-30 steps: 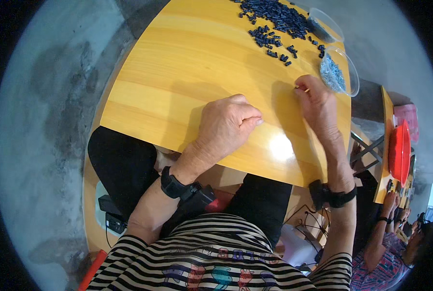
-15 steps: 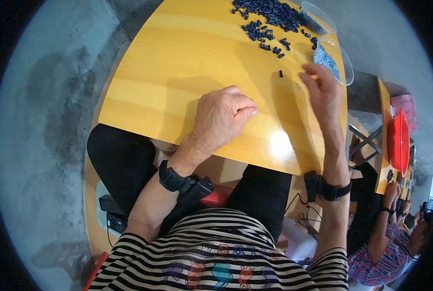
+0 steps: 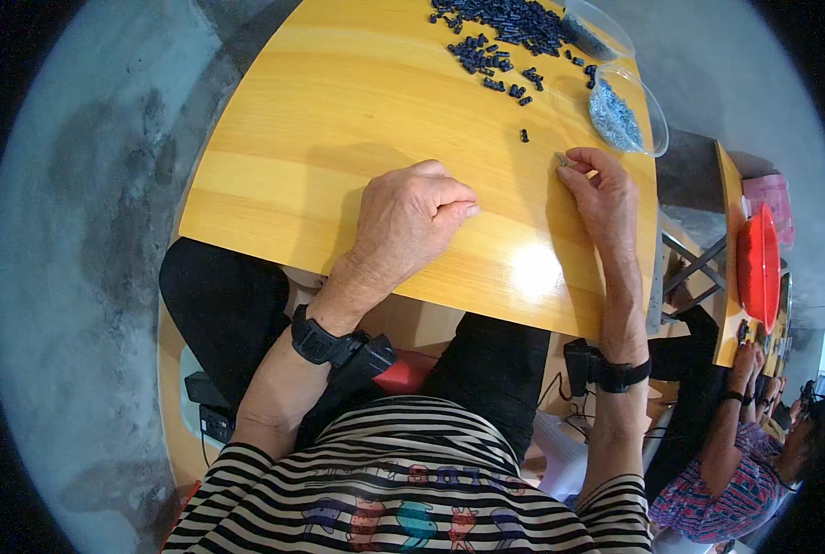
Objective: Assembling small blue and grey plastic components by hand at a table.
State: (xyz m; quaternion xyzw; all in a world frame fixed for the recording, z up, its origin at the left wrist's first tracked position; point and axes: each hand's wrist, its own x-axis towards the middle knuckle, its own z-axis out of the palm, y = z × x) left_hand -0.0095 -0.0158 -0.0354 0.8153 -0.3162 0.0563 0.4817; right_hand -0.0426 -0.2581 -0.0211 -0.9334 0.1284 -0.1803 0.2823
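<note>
My left hand [image 3: 410, 214] is closed over the middle of the table, thumb and forefinger pressed together; what they hold, if anything, is hidden. At the table's right side, my right hand [image 3: 606, 198] pinches a small silvery metal piece [image 3: 562, 161] between thumb and forefinger, close to the tabletop. Just beyond that hand stands a clear plastic bowl [image 3: 659, 125] holding many tiny silvery-blue pieces. A single short black cylindrical piece [image 3: 524, 136] lies between the hands, farther back. Many similar dark pieces [image 3: 509, 23] are heaped at the far edge.
A second clear bowl [image 3: 626, 37] with dark contents sits behind the first. Off to the right, another person [image 3: 731, 471] works at a separate table bearing a red basin [image 3: 758, 268] and a pink container [image 3: 769, 203]. The yellow wooden table [image 3: 320, 102] ends just before my lap.
My right hand has come away from the bowl toward me, and its parted fingers have closed on the small silvery piece. My left hand keeps its pinch. The whole view has shifted slightly.
</note>
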